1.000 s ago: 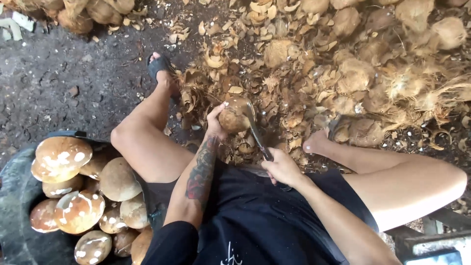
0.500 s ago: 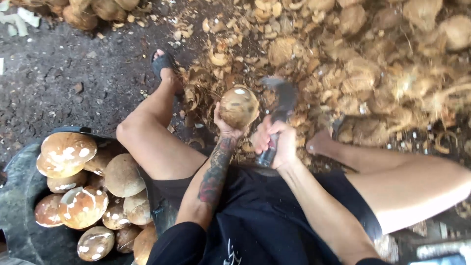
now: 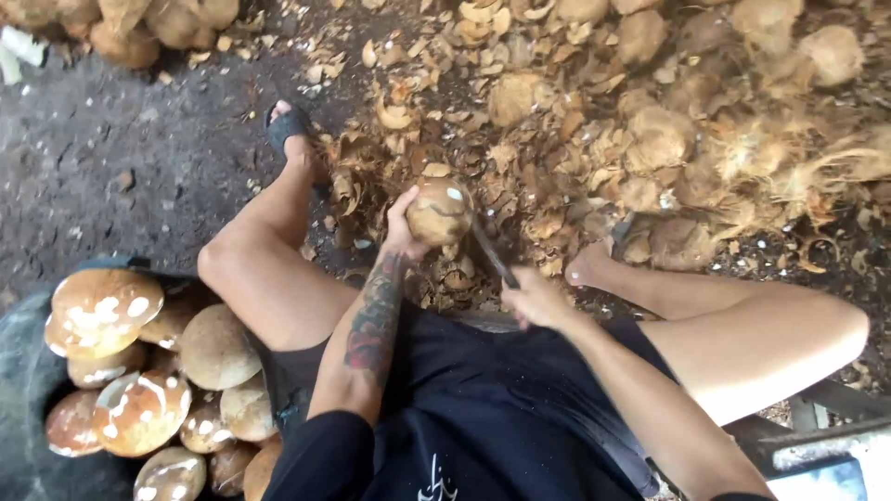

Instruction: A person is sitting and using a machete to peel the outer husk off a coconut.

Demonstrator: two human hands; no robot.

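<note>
I sit with legs apart over a litter of husk chips. My left hand [image 3: 401,232] holds a round brown coconut [image 3: 440,211] up from below, between my knees. My right hand [image 3: 533,299] grips the handle of a dark chopping blade [image 3: 490,252], whose edge meets the coconut's lower right side. A tattoo runs along my left forearm.
A dark tub [image 3: 28,390] at lower left holds several peeled coconuts [image 3: 139,408]. Unpeeled husked coconuts [image 3: 659,139] and husk scraps pile up ahead and to the right. My sandalled left foot [image 3: 292,134] rests on dark ground; my bare right foot [image 3: 589,264] is among the chips.
The blade was raised beside the coconut half a second ago; now it has come down against the coconut's lower right side. The coconut sits a little lower.
</note>
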